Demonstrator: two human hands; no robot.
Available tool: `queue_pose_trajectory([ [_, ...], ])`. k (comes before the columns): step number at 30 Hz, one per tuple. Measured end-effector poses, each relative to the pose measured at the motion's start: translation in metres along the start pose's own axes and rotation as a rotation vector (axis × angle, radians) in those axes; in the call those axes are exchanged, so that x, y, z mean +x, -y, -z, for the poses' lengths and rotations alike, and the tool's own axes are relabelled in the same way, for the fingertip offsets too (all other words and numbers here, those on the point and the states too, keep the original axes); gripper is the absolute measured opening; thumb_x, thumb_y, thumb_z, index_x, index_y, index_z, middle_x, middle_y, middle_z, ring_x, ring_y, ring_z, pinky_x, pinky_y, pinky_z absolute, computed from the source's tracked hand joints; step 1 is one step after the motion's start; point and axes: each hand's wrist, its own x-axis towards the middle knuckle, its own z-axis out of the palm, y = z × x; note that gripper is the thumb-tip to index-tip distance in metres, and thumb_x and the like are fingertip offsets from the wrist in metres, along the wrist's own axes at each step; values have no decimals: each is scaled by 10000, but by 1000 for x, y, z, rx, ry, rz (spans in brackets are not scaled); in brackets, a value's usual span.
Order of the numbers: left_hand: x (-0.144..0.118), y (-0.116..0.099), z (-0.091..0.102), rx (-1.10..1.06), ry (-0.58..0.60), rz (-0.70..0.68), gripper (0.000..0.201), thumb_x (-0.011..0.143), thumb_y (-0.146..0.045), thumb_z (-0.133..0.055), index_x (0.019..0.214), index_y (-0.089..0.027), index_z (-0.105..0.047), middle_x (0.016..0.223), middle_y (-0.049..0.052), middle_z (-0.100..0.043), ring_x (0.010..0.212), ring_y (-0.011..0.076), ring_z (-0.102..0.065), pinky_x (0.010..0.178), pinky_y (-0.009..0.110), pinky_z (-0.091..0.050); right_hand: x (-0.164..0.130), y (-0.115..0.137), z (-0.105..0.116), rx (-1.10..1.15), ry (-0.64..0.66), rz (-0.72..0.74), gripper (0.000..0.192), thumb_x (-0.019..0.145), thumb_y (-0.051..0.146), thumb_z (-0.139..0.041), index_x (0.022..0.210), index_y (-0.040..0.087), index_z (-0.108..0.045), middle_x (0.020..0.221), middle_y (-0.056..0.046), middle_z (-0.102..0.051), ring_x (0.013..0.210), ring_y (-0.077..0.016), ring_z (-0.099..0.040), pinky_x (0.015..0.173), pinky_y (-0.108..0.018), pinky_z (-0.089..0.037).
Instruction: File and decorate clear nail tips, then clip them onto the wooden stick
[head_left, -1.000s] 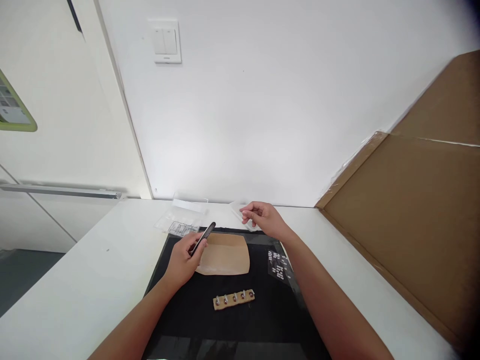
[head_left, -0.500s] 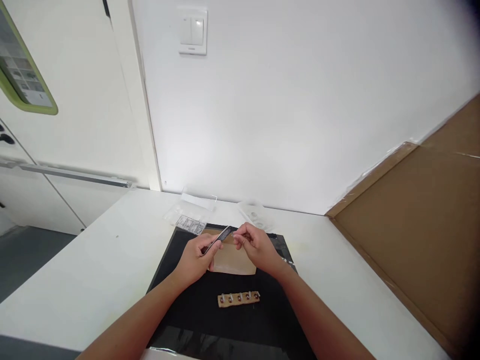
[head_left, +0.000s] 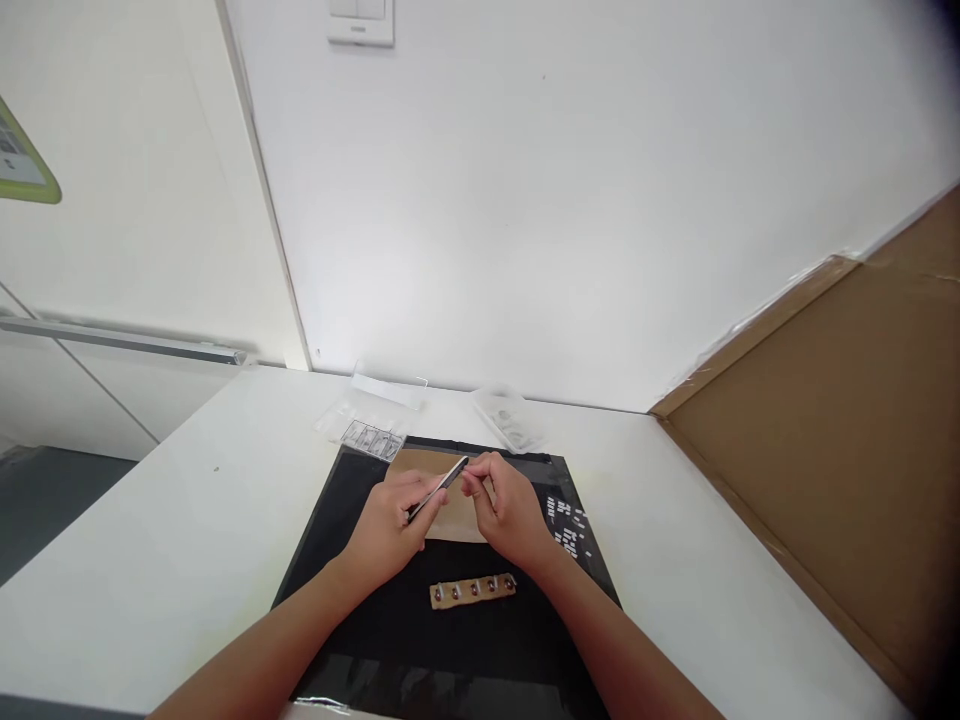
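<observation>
My left hand (head_left: 394, 512) is closed round a thin, dark nail file (head_left: 442, 486) with a pale edge, which slants up to the right. At the file's upper end, my right hand (head_left: 506, 500) pinches with thumb and fingertips; whatever it holds is too small and hidden to make out. Beneath both hands lies a sheet of brown paper (head_left: 459, 525) on a black mat (head_left: 375, 620). Nearer to me, a tan cardboard strip (head_left: 466, 596) carries several reddish-brown dots and small clear pieces standing up from it.
Several small white rectangles (head_left: 568, 535) lie at the mat's right edge. Behind the mat are a clear plastic packet (head_left: 369, 438) and a translucent tray (head_left: 510, 418). The white table (head_left: 180, 530) meets a wall at the back and a brown cardboard panel (head_left: 817, 430) on the right.
My right hand has come against the upper end of the nail file, which is turned more edge-on. The view has shifted, so the white rectangles beside my right wrist show more.
</observation>
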Motion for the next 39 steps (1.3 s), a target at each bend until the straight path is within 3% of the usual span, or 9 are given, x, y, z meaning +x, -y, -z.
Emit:
queue_pose_trajectory([
  [3, 0, 1, -4, 86, -44, -118, 332, 1060, -286, -522, 1314, -277, -734, 1153, 93, -760, 1016, 224, -735, 903, 363, -629, -1, 1, -6, -38, -20, -47, 125, 1062, 296, -451, 952, 259, -498, 892, -48, -674, 818, -213, -648, 751, -368, -477],
  [5, 0, 3, -5, 134, -59, -176, 344, 1058, -247, -519, 1339, -267, -716, 1170, 103, -754, 1075, 228, -723, 954, 377, -617, -2, 3, -9, -28, -7, -77, 126, 1061, 296, -448, 950, 259, -496, 887, -44, -672, 809, -209, -651, 739, -361, -476],
  [9, -1, 6, -5, 219, -57, -207, 345, 1052, -202, -524, 1342, -266, -699, 1181, 88, -746, 1059, 205, -729, 964, 352, -619, -3, 9, -12, -12, 50, -59, 117, 1055, 274, -448, 949, 258, -497, 876, -32, -680, 820, -216, -653, 758, -368, -475],
  [13, -2, 5, -6, 292, -62, -226, 358, 1054, -181, -506, 1365, -249, -669, 1173, 88, -740, 1050, 202, -733, 962, 342, -622, -1, 13, -13, 0, -31, -127, 127, 1052, 276, -449, 931, 263, -485, 855, -32, -677, 787, -217, -651, 753, -376, -472],
  [27, -3, 6, -5, 448, -94, -263, 330, 1051, -160, -465, 1316, -193, -660, 1076, 108, -734, 947, 208, -734, 866, 323, -637, 4, 30, -20, -66, -43, -105, 150, 1001, 211, -493, 861, 264, -479, 769, -5, -691, 751, -214, -638, 816, -399, -420],
  [29, -3, 6, -5, 450, -105, -260, 333, 1054, -163, -462, 1326, -192, -652, 1070, 107, -729, 942, 207, -730, 860, 323, -634, 5, 31, -21, -61, -71, -136, 152, 1001, 199, -481, 862, 261, -474, 759, -3, -695, 724, -205, -636, 828, -402, -414],
  [33, -3, 5, -5, 421, -108, -248, 329, 1054, -163, -460, 1315, -192, -658, 1054, 105, -719, 928, 205, -719, 838, 318, -623, 7, 32, -17, -8, -10, -120, 157, 997, 208, -502, 850, 262, -500, 761, 7, -702, 729, -196, -640, 857, -403, -421],
  [39, -2, 1, -6, 239, -114, -193, 295, 1068, -220, -482, 1272, -224, -695, 1029, 84, -724, 888, 186, -714, 833, 306, -600, 11, 25, -8, -29, -94, -138, 164, 1036, 250, -486, 873, 249, -498, 775, 10, -714, 760, -193, -681, 881, -414, -408],
])
